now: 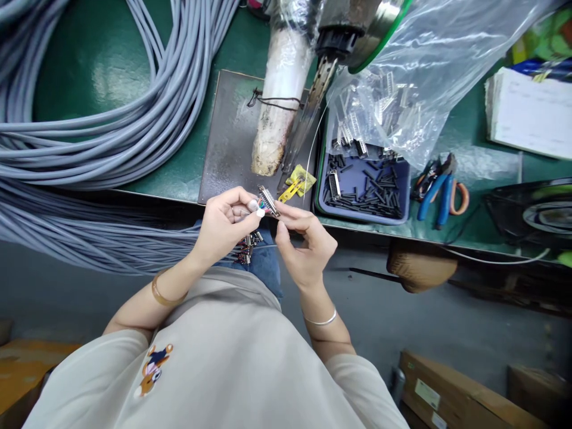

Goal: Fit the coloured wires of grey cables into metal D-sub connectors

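Note:
A metal D-sub connector (269, 201) with coloured wires at its back is between my hands, just off the table's front edge. The fingertips of my left hand (230, 217) pinch the wires close to the connector. My right hand (307, 241) grips the connector's right end between thumb and fingers. Several wired connectors (246, 247) on grey cables rest on my lap below. Just beyond my fingers, a yellow clip-like piece (292, 189) lies by a crumpled yellow sponge (301, 176). A soldering iron (313, 107) points down above the dark metal plate (227, 131).
Grey cable coils (179, 113) cover the left side, and more cables (134, 232) hang below the edge. A blue tray (361, 215) holds black tubes and connectors, partly under a plastic bag (429, 89). Blue-handled pliers (440, 193) and a paper stack (531, 113) lie right.

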`<state>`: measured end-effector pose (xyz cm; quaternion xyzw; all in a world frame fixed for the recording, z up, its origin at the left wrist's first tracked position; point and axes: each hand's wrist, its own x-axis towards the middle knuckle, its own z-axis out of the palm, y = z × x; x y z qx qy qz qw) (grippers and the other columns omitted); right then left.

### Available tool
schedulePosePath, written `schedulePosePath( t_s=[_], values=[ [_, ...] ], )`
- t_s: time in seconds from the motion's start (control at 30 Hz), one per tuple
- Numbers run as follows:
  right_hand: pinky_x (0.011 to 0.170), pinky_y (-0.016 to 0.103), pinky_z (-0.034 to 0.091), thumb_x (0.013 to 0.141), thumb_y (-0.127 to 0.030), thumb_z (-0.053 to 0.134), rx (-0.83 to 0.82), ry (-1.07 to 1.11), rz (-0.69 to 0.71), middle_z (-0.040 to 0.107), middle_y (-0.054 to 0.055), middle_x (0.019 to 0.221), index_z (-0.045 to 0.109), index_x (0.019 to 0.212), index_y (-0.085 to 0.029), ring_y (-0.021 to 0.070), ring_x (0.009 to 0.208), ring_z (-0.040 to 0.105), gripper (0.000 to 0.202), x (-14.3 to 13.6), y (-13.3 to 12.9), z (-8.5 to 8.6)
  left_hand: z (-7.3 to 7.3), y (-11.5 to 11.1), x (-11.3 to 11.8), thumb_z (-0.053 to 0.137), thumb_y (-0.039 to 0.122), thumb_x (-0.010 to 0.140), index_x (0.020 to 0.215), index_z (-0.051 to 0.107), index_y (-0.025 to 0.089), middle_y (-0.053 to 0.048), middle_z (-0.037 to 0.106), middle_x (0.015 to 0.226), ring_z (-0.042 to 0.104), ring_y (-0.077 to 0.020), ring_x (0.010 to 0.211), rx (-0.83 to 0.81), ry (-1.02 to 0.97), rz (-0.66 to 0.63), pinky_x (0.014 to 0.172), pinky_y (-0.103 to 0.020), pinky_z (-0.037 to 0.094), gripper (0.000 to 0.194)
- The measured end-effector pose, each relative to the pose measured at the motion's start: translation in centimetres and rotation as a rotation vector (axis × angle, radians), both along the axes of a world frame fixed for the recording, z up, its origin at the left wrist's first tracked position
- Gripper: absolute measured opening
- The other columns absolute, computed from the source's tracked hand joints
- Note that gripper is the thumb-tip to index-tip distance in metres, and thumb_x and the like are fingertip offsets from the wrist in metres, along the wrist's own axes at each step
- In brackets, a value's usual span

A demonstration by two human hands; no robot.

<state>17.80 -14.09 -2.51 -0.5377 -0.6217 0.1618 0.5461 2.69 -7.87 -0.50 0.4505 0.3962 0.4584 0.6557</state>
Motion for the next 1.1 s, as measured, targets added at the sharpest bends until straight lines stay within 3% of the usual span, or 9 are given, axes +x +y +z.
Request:
schedulePosePath(
  t_s=[0.27,0.47,0.77,1.1],
  values=[
    [0.085,0.034,0.069,0.09,-0.009,0.064,0.038,-0.042,-0.012,0.079,0.006,0.116,0.06,0.089,-0.024,0.019,0.102,0.079,0.015,0.5,1.0,0.8,0.6,0.8,0.9,0.076,0.015,0.07,0.068,0.059,0.015,0.002,0.064,0.073,0.054,-0.0034,0.054,0.065,0.035,0.044,0.047,-0.013,0.043,0.017],
    [0.083,0.036,0.069,0.092,-0.012,0.064,0.056,-0.075,-0.025,0.08,0.006,0.113,0.061,0.089,-0.024,0.0206,0.101,0.079,0.012,0.8,1.5,0.9,1.0,1.1,1.3,0.075,0.016,0.072,0.068,0.058,0.016,0.004,0.06,0.069,0.048,-0.0018,0.047,0.1,0.041,0.06,0.043,-0.014,0.039,0.017],
    [0.081,0.037,0.07,0.092,-0.012,0.065,0.053,-0.068,-0.003,0.08,0.006,0.113,0.061,0.089,-0.024,0.0207,0.101,0.079,0.013,1.2,1.9,0.7,1.0,1.2,1.3,0.081,0.023,0.071,0.069,0.058,0.016,0.003,0.062,0.071,0.047,-0.0018,0.048,0.063,0.068,0.058,0.044,-0.015,0.04,0.023],
    [0.082,0.035,0.07,0.091,-0.011,0.065,0.066,-0.074,-0.014,0.08,0.005,0.112,0.062,0.088,-0.023,0.0196,0.097,0.079,0.014,1.0,1.9,1.3,1.1,1.2,1.4,0.075,0.016,0.073,0.069,0.058,0.016,0.004,0.059,0.068,0.046,-0.002,0.048,0.099,0.084,0.081,0.045,-0.015,0.039,0.018]
  ],
)
